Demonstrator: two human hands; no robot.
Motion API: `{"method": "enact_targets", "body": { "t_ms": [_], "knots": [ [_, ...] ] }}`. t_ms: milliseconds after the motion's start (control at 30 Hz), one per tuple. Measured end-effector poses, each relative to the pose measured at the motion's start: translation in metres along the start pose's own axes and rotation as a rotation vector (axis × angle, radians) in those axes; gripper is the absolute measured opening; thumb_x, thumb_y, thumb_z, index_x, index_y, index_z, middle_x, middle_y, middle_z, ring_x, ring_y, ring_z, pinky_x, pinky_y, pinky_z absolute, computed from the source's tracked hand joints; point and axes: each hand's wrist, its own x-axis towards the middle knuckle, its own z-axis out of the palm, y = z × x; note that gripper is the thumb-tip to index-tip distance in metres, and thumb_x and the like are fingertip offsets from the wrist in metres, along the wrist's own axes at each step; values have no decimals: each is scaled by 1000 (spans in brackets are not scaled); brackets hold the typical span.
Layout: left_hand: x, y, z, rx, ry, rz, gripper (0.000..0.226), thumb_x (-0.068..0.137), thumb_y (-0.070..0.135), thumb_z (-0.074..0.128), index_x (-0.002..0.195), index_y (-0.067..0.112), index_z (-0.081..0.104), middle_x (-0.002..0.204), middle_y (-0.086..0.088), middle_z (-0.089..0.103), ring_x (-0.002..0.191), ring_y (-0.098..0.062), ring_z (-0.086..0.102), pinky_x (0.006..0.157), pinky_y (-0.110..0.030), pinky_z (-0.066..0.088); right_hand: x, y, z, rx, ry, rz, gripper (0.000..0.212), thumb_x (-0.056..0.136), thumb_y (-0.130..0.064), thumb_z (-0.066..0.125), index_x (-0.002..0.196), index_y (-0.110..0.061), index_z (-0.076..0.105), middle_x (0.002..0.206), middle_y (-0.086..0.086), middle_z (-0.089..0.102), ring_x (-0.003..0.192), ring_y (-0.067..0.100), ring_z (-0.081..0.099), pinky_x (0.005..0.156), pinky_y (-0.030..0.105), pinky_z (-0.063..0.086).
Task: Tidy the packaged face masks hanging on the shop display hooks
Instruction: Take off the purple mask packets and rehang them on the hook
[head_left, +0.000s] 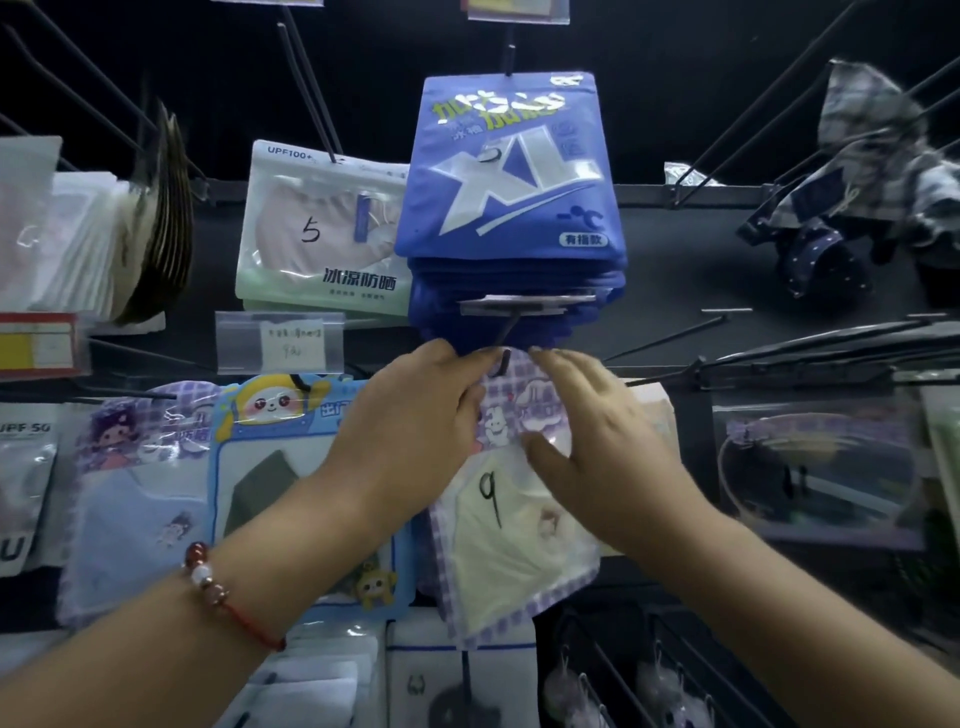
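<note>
From the head camera we see both our hands on one mask packet (511, 525), a flat glossy pouch with a purple checked border, a clear window and a cream fabric mask inside; a black "9" is written on it. Its top edge is at the black metal hook (503, 358), whose bent tip shows between our hands, and the packet hangs tilted, its lower end swung to our left. Our left hand (415, 431) has the fingers curled over the packet's upper left corner, pinching it. Our right hand (597, 441) lies on the packet's right side, fingers bent over the top edge and the thumb pressing the shiny front, so it holds the packet too. A bracelet (215, 584) of round beads on red cord sits on our left wrist.

Just above hangs a thick stack of blue pouches (511, 171) with large silver "XL" letters. Left of it hangs a pale green packet (317, 228) marked "5". Beside our left hand hangs a light blue cartoon packet (291, 467).
</note>
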Motion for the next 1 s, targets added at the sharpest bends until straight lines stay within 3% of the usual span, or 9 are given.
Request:
{"method": "enact_targets", "body": {
  "t_ms": [133,267,433,567,633,733,833,933,1000],
  "knots": [
    [-3,1,1,233,-7,28,36,104,37,38,138,34,49,94,4,52,85,-15,53,73,-38,52,-12,-8,5,29,-83,7,64,95,-38,55,152,-31,26,158,-13,21,143,8,21,113,23,21],
    [-15,-4,-2,295,51,59,39,99,40,50,135,28,59,95,2,54,83,-17,51,70,-35,50,-20,-18,9,43,-113,12,62,94,-39,55,150,-32,28,159,-13,19,146,8,14,116,24,17],
    [-45,-9,-13,355,62,72,45,95,43,47,130,22,64,126,-8,60,111,-27,57,88,-44,48,-33,-34,10,53,-133,-47,60,94,-39,56,148,-35,31,155,-16,24,142,4,19,106,12,12],
    [-76,-20,-27,430,-9,24,53,95,48,42,137,22,60,148,-16,49,130,-35,50,98,-51,45,-38,-51,12,8,-209,-100,61,95,-44,51,150,-37,25,154,-18,19,138,0,11,96,-3,-5],
    [-90,-27,-37,458,-50,-20,55,95,51,41,139,23,57,147,-15,50,129,-35,51,99,-51,44,-39,-62,13,-27,-251,-121,62,96,-47,47,151,-36,20,157,-15,14,141,3,3,100,1,-13],
    [-109,-39,-50,519,-101,-85,57,93,53,39,136,23,60,142,-14,55,122,-35,55,98,-46,42,-39,-82,14,-36,-249,-129,59,96,-47,46,149,-35,24,158,-10,15,146,12,2,114,19,-2],
    [-124,-54,-66,575,-179,-151,60,92,59,38,135,24,62,141,-13,56,123,-34,56,98,-48,46,-40,-105,20,-1,-264,-134,60,96,-48,46,150,-36,24,159,-11,17,146,11,8,117,24,9],
    [-136,-75,-83,623,-255,-206,64,91,64,34,135,26,62,141,-12,57,125,-33,57,97,-50,48,-38,-127,31,43,-277,-152,57,95,-49,48,147,-37,29,155,-13,28,141,10,27,111,24,26],
    [-143,-90,-93,646,-305,-247,67,91,67,30,137,29,59,143,-11,56,126,-32,57,97,-50,49,-35,-141,39,83,-283,-154,50,93,-50,49,140,-38,36,143,-17,41,126,9,44,101,25,38]
  ]
}}
